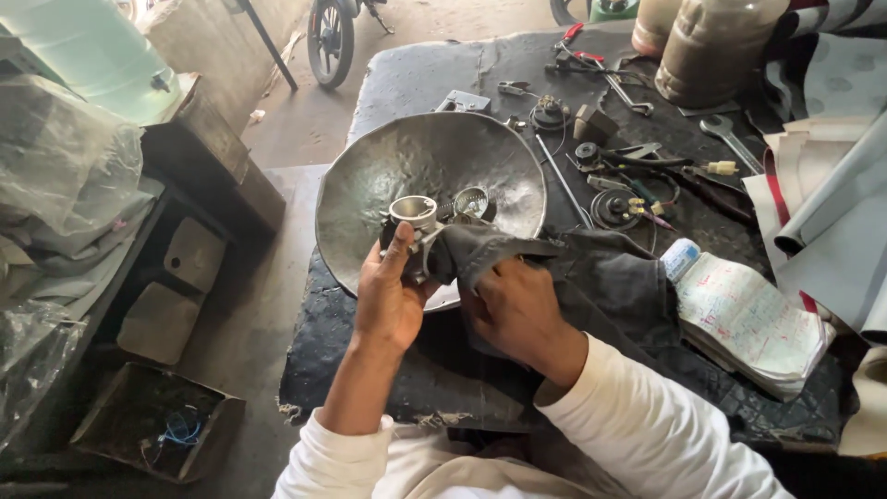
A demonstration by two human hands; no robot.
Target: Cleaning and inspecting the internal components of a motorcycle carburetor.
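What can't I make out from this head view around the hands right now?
- Metal part in the left hand: its lower half is hidden by the thumb and the dark cloth.
- Right hand: fingertips buried in the cloth, so the grip is unclear.
- Metal bowl: near rim hidden behind both hands.
- Small tools on the bench: too small and tangled to identify.
- Notebook writing: too small.

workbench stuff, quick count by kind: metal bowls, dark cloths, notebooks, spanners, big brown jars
metal bowl: 1
dark cloth: 1
notebook: 1
spanner: 1
brown jars: 2
Total: 6
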